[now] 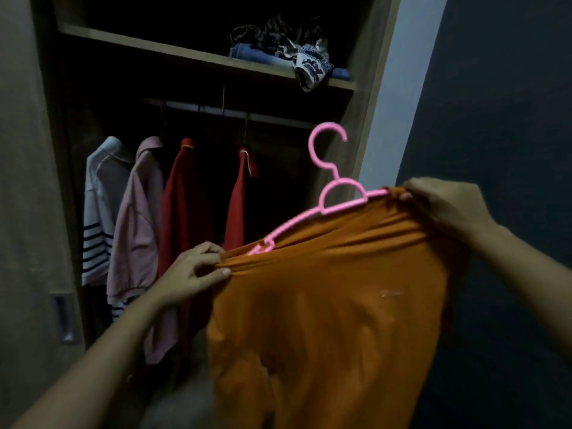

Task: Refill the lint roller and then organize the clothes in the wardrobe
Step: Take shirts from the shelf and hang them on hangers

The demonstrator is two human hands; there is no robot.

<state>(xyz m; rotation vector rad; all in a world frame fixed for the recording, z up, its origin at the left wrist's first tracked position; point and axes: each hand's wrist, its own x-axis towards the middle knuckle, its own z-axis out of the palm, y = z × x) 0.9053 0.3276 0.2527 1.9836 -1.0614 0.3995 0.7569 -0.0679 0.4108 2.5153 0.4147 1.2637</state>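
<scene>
Both forearms were cut off by the bottom corners of the frame, so only the hands and lower arms were seen. An orange shirt (pixel 334 305) was held up between them in front of the open wardrobe (pixel 368 97), its lower part running out of view at the bottom edge. The left hand (pixel 188 274) was closed in a pinching grip on the shirt's bunched upper edge, thumb and fingers pressed together on the cloth. The right hand (pixel 445 205) was clamped over the other end of that edge; its fingertips were hidden in the gathered fabric, and whether the hanger's end was also gripped could not be told.

A pink hanger (pixel 337 193) was partly buried in the shirt: its hook and neck stood clear above, tilted, while one arm ran down into the cloth near the left hand and the far end was covered beside the right hand. The shirt looked plain, creased near the top, with a small pale mark on its front that was too blurred to read.

Deep shadow filled the wardrobe interior. Four garments were made out on the rail (pixel 235 111): a white striped shirt (pixel 99 212), a pink shirt (pixel 136 230), and two red garments (pixel 185 205). A heap of folded clothes (pixel 288 54) lay on the upper shelf (pixel 139 41), with its patterns indistinct.
</scene>
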